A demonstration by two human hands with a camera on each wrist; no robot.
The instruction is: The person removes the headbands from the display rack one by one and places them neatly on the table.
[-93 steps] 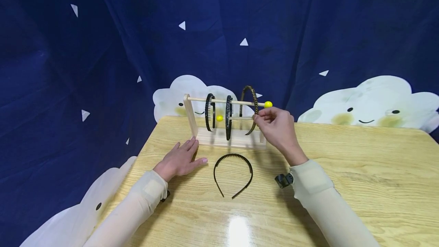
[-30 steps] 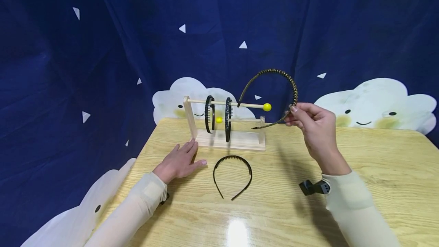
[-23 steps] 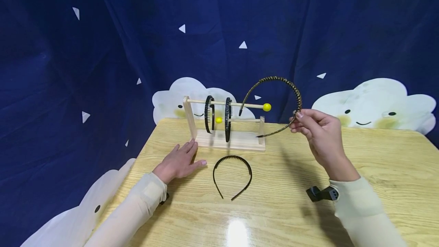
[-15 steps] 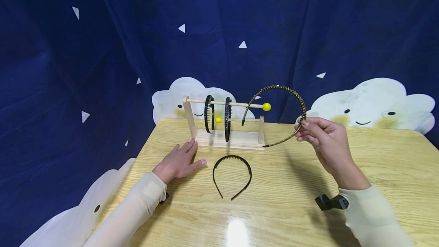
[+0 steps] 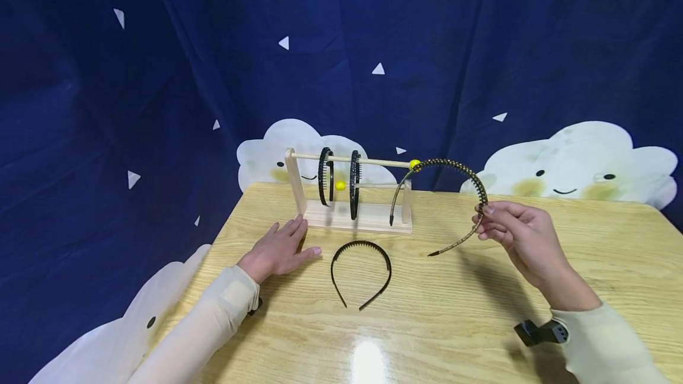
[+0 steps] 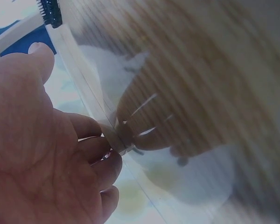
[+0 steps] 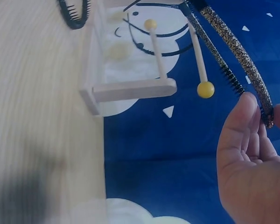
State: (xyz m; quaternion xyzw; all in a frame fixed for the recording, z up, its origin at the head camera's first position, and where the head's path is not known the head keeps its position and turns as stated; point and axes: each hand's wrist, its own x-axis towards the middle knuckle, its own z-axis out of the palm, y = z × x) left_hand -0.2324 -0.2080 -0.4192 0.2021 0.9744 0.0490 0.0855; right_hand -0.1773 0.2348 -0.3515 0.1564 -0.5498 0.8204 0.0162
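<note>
My right hand [image 5: 525, 245] pinches one side of a gold-and-black headband [image 5: 472, 176], held above the table right of a wooden rack [image 5: 381, 213]. The headband's far arm overlaps the rack's right end in the head view. In the right wrist view, its glittery gold outside [image 7: 242, 53] shows, with the thumb and fingers at its lower end. My left hand [image 5: 277, 250] lies flat, straight fingertips at the left end of the rack's base. A toothed black headband [image 5: 323, 179] and a sparkly black headband [image 5: 354, 188] hang on the rack. Another black headband [image 5: 361, 243] lies in front.
The rack's upper rod ends in a yellow ball [image 5: 414, 164] at the right; its lower rod ends in a second yellow ball [image 5: 340, 185] at the left. A dark blue curtain [image 5: 341, 93] with white clouds hangs behind the wooden table [image 5: 453, 325].
The gold-and-black headband, around the upper rod at first, has come off it to the right. My right hand then carries it lower and further right. My left hand stays put.
</note>
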